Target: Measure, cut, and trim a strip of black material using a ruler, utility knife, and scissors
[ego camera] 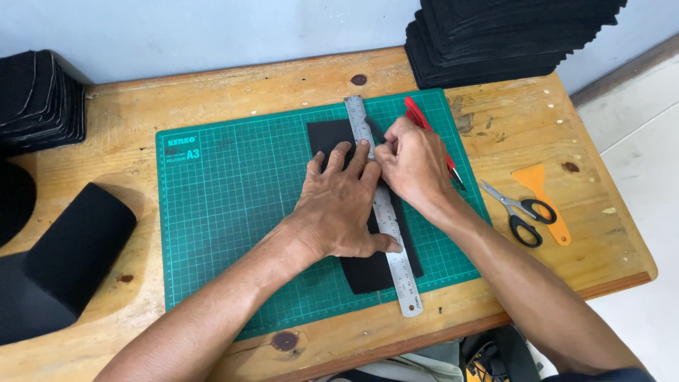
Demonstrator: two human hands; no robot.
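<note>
Black sheet (332, 138) sits on the green mat (226, 205), left hand (339, 205) flat, pinning the steel ruler (392, 240). Right hand (414, 163) grips the red knife (423, 124); ruler slip would probably spoil the cut.

Wooden table (212, 92); green mat (233, 212), scissors (520, 212), orange scraper (541, 191).
</note>
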